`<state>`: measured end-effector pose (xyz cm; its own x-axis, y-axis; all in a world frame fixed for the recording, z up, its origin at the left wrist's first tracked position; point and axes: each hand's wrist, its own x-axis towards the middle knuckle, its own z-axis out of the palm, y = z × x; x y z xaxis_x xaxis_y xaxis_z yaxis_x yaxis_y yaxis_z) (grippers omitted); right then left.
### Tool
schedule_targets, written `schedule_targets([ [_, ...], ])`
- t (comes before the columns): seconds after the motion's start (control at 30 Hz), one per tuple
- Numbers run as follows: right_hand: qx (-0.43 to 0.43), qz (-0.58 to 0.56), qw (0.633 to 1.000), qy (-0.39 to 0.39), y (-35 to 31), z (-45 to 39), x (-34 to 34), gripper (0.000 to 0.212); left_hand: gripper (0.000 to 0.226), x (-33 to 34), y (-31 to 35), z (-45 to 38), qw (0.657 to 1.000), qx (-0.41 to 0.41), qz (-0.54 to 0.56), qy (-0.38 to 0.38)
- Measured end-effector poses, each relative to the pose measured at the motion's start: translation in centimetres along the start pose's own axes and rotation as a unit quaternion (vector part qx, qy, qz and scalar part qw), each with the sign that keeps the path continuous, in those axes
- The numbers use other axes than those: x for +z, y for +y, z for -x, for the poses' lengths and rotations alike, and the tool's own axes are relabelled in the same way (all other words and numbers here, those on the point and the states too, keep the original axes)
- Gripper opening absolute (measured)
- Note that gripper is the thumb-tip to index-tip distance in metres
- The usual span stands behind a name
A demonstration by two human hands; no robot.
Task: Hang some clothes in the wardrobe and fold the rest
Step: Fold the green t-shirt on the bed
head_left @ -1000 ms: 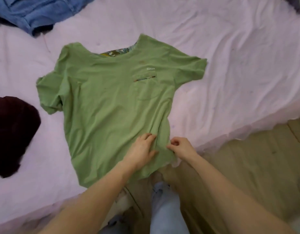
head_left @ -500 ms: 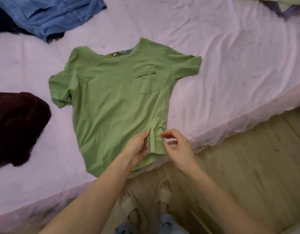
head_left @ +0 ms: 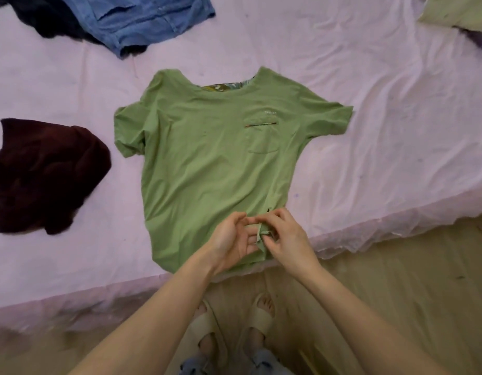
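Now the green shirt (head_left: 215, 169) lies flat on the pink bed sheet (head_left: 383, 117), front side up, with its little pocket showing. Its long way runs from the neck, far from the person, down to the bottom edge, which is right at the near edge of the bed. So the bottom edge is the part closest to the person, and both hands are there, on the shirt's right corner.

The left hand (head_left: 231, 239) has curled fingers that pinch a small raised fold of the green cloth. The right hand (head_left: 284, 235) is touching that same fold from the other side, and its fingers pinch it too. The two hands are almost touching each other. It looks like the person is fixing or smoothing this corner before folding.

The neck and sleeves are well away from the hands, up the bed. To fold the shirt, the hands will likely need to lift the bottom edge up toward the neck.

A dark red cloth (head_left: 44, 174) lies to the left, and blue jeans (head_left: 142, 20) lie at the top.
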<state>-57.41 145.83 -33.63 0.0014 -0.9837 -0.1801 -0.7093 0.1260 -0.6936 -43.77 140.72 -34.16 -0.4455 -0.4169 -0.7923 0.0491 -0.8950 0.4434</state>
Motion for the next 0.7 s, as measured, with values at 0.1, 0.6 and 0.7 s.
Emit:
schedule_targets([
  [0.1,-0.001,0.026,0.999,0.03,0.3,-0.1,0.3,0.02,0.026,-0.5,-0.6,1.2,0.989,0.066,-0.092,0.091],
  [0.6,0.08,0.044,0.994,-0.058,-2.4,-4.3,8.4,0.008,0.039,-11.2,-4.2,4.4,0.926,0.213,-0.239,0.202],
  [0.7,0.168,-0.058,0.984,-0.013,-2.2,-4.6,9.5,0.006,0.047,-9.5,-5.4,4.8,0.884,0.221,-0.399,0.106],
])
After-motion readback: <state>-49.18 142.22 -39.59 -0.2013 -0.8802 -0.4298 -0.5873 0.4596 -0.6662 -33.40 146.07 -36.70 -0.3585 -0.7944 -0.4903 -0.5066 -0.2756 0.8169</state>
